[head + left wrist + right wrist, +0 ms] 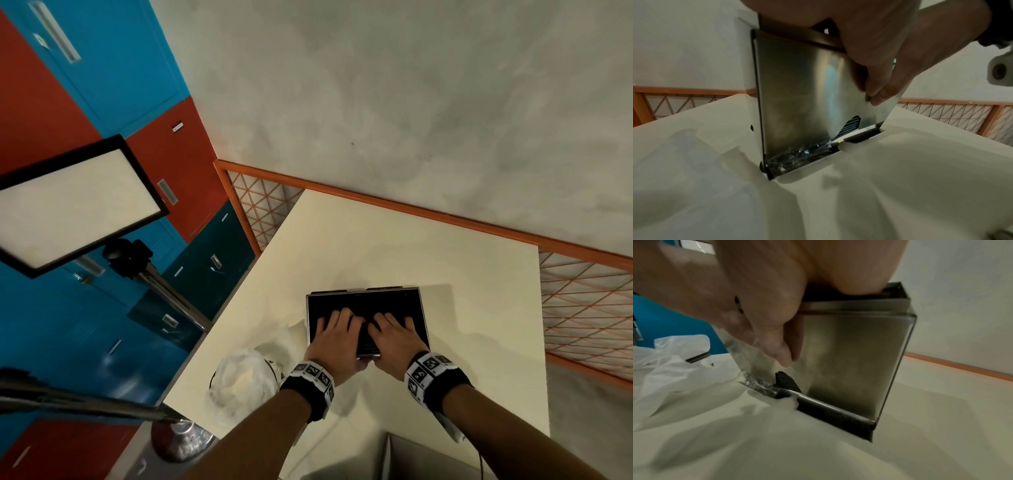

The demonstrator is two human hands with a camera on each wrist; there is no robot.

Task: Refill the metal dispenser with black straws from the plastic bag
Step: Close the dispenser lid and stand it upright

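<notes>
Brushed-steel straw dispenser (pixel 366 308) stands upright, top open; left hand (pixel 337 337) and right hand (pixel 394 337) grasp its front wall, fingers inside.

Both hands cover the near half of the dispenser (pixel 366 308) opening, hiding what lies under them. The left hand (pixel 869 40) is cut off at the wrist view's top edge.

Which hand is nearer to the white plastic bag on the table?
Left. The left hand rests in the metal dispenser on the side towards the plastic bag; the right hand is beyond it, farther from the bag.
</notes>
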